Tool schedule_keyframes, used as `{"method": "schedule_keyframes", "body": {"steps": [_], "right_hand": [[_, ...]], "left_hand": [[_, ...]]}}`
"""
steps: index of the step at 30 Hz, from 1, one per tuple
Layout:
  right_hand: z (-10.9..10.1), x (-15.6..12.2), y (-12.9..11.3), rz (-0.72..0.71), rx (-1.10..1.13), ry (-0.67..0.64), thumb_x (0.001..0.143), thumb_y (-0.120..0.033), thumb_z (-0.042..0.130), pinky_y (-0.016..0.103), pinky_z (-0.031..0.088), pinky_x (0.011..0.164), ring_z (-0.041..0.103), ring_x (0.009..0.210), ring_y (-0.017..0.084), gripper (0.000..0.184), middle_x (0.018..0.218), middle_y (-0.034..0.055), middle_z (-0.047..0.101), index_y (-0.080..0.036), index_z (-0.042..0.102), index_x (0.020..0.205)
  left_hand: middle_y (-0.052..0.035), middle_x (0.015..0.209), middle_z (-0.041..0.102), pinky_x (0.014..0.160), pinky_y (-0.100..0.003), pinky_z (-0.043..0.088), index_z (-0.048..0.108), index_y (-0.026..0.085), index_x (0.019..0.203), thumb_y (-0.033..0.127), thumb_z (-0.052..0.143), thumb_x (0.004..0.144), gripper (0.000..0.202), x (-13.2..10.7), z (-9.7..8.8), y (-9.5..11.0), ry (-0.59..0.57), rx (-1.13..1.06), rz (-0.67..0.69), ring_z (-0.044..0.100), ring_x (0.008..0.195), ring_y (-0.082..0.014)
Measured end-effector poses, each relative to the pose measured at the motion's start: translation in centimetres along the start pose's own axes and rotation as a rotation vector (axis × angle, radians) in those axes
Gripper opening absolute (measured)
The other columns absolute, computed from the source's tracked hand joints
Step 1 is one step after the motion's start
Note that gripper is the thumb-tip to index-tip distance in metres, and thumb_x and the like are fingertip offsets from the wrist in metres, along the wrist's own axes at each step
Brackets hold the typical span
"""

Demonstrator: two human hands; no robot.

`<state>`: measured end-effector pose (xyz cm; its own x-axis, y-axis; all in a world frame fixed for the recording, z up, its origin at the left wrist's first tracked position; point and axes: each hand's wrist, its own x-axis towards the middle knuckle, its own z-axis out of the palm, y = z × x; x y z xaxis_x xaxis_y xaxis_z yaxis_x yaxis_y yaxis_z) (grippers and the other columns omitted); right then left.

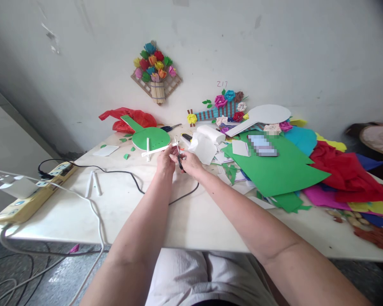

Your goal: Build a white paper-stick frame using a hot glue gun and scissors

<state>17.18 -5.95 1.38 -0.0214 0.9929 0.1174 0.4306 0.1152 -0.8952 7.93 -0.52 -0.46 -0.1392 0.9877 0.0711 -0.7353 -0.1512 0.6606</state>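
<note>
Left hand (166, 160): thumb and fingers pinch a white strip (156, 150) near its right end. The strip extends out of the grip toward the table's (191, 225) left edge, its long axis roughly parallel to the back edge, the left end slightly nearer the front. It crosses a second strip (148, 143), which runs front to back by a green paddle (151, 138).

Right hand (190, 163): fingers closed around the handles of the scissors (178, 147). The scissors stand just left of this hand, at the strip's right end; long axis front to back, blades toward the back edge, tips inclined slightly left. Whether the blades touch the strip cannot be determined. A power strip (19, 211) lies along the left edge.
</note>
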Motion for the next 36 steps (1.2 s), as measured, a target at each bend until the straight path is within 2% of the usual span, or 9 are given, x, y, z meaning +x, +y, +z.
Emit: {"method": "schedule_keyframes", "body": {"steps": [7, 14, 23, 36], "right_hand": [[-0.1, -0.2, -0.2, 0.022, -0.024, -0.004, 0.066, -0.055, 0.065, 0.022, 0.043, 0.047, 0.054, 0.044, 0.011, 0.037, 0.059, -0.0027, 0.057, -0.021, 0.059, 0.078], [-0.2, -0.5, -0.3, 0.031, -0.071, -0.013, 0.069, -0.056, 0.063, 0.023, 0.046, 0.051, 0.057, 0.043, 0.011, 0.038, 0.058, -0.0042, 0.057, -0.020, 0.061, 0.082], [0.0, -0.4, 0.1, -0.021, -0.164, -0.004, 0.069, -0.053, 0.063, 0.026, 0.048, 0.058, 0.058, 0.048, 0.012, 0.035, 0.059, -0.0032, 0.060, -0.021, 0.063, 0.084], [0.2, -0.2, 0.3, 0.005, -0.043, 0.008, 0.065, -0.050, 0.067, 0.023, 0.045, 0.049, 0.056, 0.043, 0.011, 0.033, 0.056, -0.0034, 0.057, -0.020, 0.062, 0.077]], "left_hand": [[-0.0023, 0.065, 0.062, 0.068, -0.025, 0.050, 0.056, 0.014, 0.072, 0.012, 0.066, 0.065, 0.013, 0.2, -0.1, -0.1, 0.036, -0.064, 0.016, 0.061, 0.062, -0.0119], [-0.0001, 0.058, 0.058, 0.055, -0.018, 0.048, 0.054, 0.012, 0.067, 0.007, 0.065, 0.064, 0.013, -0.1, 0.1, 0.3, 0.129, -0.086, 0.001, 0.056, 0.051, -0.0074], [-0.0004, 0.052, 0.056, 0.048, -0.015, 0.045, 0.053, 0.012, 0.063, 0.002, 0.061, 0.065, 0.013, -0.9, 0.9, 0.8, 0.181, -0.079, -0.042, 0.055, 0.047, -0.0073], [-0.0014, 0.056, 0.059, 0.051, -0.016, 0.046, 0.056, 0.011, 0.066, 0.003, 0.061, 0.065, 0.010, -0.5, 0.3, 0.7, 0.132, -0.071, -0.037, 0.056, 0.051, -0.0079]]}}
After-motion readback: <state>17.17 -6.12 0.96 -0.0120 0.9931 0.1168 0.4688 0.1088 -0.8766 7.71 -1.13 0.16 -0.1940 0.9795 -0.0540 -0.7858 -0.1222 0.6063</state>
